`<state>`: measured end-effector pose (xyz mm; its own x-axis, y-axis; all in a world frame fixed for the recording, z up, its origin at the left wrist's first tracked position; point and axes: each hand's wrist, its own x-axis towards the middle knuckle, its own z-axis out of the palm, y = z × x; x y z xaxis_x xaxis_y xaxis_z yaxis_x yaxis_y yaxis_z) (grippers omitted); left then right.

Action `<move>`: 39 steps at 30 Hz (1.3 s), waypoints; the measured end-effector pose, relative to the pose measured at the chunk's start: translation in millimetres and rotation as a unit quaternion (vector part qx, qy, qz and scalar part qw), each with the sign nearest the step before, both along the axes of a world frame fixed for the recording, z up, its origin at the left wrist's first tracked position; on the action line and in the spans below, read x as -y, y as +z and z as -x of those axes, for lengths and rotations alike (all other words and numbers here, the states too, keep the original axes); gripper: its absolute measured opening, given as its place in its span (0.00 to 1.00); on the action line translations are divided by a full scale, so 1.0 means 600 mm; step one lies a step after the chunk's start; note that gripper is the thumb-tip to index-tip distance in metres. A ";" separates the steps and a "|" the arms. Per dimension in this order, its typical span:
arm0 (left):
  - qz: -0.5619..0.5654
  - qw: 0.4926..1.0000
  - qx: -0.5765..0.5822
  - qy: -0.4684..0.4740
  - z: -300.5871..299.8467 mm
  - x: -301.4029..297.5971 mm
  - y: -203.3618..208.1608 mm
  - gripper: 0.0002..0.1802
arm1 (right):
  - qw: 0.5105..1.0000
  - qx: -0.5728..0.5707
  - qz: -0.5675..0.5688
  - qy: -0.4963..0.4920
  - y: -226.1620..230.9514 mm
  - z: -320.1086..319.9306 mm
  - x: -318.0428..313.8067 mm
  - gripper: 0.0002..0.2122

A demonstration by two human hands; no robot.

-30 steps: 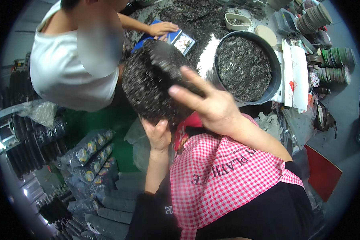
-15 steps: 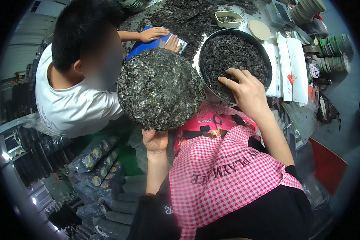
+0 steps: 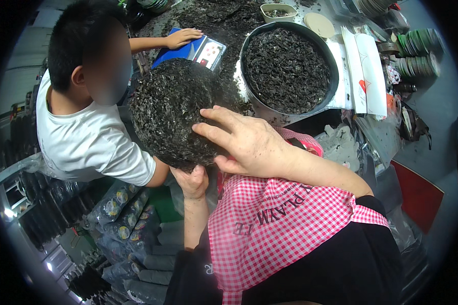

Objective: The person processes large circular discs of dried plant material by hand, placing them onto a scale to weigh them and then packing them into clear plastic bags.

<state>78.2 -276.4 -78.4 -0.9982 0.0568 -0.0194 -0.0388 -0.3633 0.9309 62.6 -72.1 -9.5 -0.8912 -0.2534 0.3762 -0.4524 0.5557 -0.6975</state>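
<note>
My left hand (image 3: 191, 182) grips the lower edge of a round, dark, flaky cake (image 3: 163, 114) that looks like dried seaweed, holding it up tilted; its fingers are mostly hidden behind the cake. My right hand (image 3: 252, 145) lies against the right side of the cake, fingers stretched and apart, the thumb near the lower edge. To the right on the table stands a wide round metal pan (image 3: 336, 68), and similar dark flakes (image 3: 287, 68) fill it.
At my left sits a co-worker in a white shirt (image 3: 94, 137), one hand resting on a blue flat box (image 3: 180, 50). Loose flakes cover the table behind. Beyond the pan are a small cream bowl (image 3: 278, 14), a beige disc (image 3: 319, 24) and white sheets (image 3: 366, 76).
My right hand has left the pan and come to the cake. The cake has shifted slightly left and its face looks darker. One of the co-worker's hands has left the blue box.
</note>
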 end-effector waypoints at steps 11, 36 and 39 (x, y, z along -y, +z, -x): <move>-0.187 0.981 0.045 -0.031 0.011 0.022 0.005 0.40 | 0.912 -0.006 -0.071 -0.404 -0.016 -0.048 -0.174 0.31; -0.139 0.989 -0.001 -0.058 0.030 0.002 0.008 0.42 | 0.967 -0.054 -0.084 -0.233 -0.051 0.060 -0.179 0.05; -0.146 0.987 0.015 -0.067 0.035 -0.005 0.008 0.43 | 0.959 0.017 -0.146 -0.241 -0.065 0.077 -0.201 0.07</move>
<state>57.4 -273.5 -73.6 -0.9804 0.1964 -0.0123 -0.1311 -0.6054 0.7850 16.3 48.4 -48.3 -0.9420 0.1001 0.3204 -0.0741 0.8689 -0.4894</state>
